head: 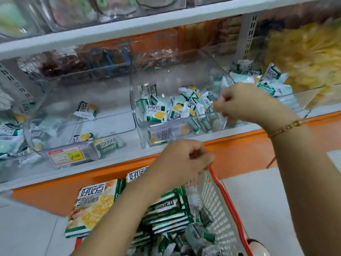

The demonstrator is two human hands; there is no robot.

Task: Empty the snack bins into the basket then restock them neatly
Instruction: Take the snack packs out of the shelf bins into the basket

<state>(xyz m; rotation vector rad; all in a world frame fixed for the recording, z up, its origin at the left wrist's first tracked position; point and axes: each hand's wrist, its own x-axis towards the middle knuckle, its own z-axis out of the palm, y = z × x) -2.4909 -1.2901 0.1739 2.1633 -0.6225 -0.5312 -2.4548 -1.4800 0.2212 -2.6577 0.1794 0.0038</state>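
Right hand (pixel 238 102) is curling over packets (pixel 156 112) in the middle bin (pixel 140 124), left hand (pixel 184 157) above the one basket (pixel 221 206), their holds too blurred to tell

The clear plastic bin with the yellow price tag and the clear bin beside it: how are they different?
The tagged clear plastic bin holds a few green-and-white snack packets; the neighbouring clear bin holds a heap. Only the tagged bin, not its neighbour, shows a label. Both are see-through.

Centre clear bin (pixel 166 74) holds loose green-white snack packets (pixel 156 112); left bin (pixel 103 126) near-empty; red-rimmed basket (pixel 216 209) lower centre, packed.
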